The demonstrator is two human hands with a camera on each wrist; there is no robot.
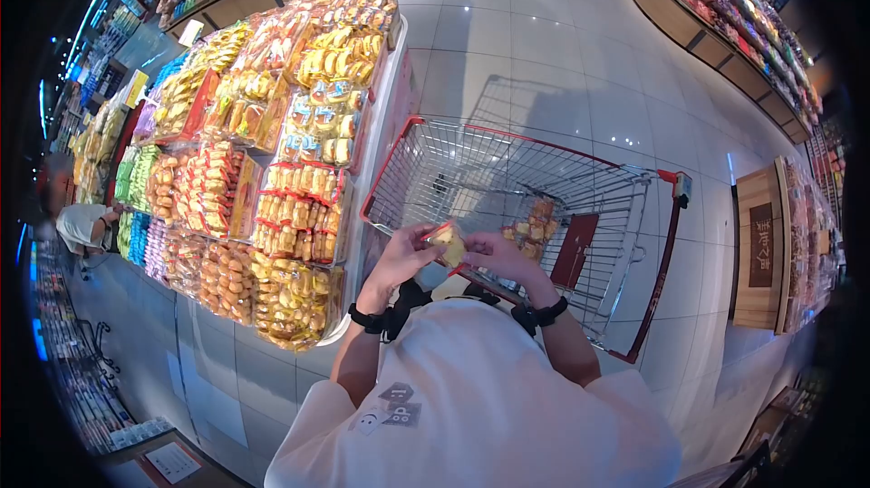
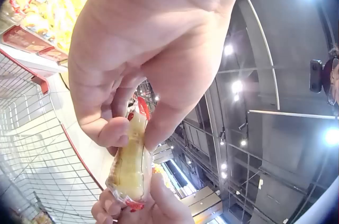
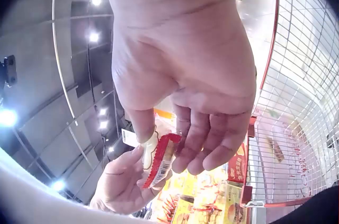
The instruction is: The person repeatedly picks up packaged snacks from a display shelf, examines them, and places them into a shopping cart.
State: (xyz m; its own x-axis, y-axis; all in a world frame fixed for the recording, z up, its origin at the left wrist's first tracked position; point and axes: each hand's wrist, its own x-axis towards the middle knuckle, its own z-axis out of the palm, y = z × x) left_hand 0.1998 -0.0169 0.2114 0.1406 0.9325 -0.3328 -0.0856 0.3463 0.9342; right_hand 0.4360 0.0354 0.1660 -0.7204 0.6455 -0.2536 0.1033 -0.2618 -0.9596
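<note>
A small wrapped bread roll in clear film with red ends is held between both hands in front of the chest. My left hand pinches one end of it; in the left wrist view the thumb and curled fingers close on the red end of the wrapper. At the other end is my right hand, its thumb and fingers on the film. A barcode shows on the red edge of the wrapped roll in the right wrist view.
Just beyond the hands stands a metal shopping cart with red trim, with a bag of packed pastries inside. On the left, a display stand bears heaps of wrapped breads. Other shelves and a wooden stand line the right.
</note>
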